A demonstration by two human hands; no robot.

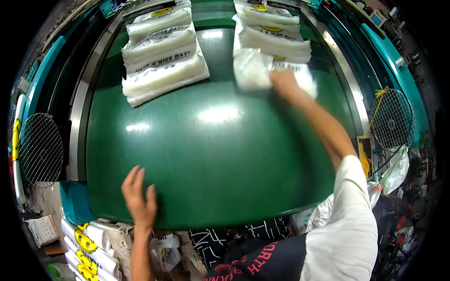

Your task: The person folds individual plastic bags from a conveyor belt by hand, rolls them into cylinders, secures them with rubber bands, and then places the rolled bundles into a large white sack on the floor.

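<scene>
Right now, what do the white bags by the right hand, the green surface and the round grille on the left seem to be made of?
White bags: probably thin plastic film, softly shiny, as they look translucent and crinkled.
Green surface: perhaps rubber or plastic-coated, smooth and semi-gloss, given its bright reflections.
Round grille: likely metal, given its thin, pale crossing wires; finish unclear.

Bare right hand (285, 85) on nearest white plastic bag stack (253, 71) of right row, bare left hand (139, 199) with fingers parted over glossy green conveyor belt (211, 159), overlapping white printed bag stacks (164, 70) far left, round wire-mesh guards (43, 149) either side.
</scene>
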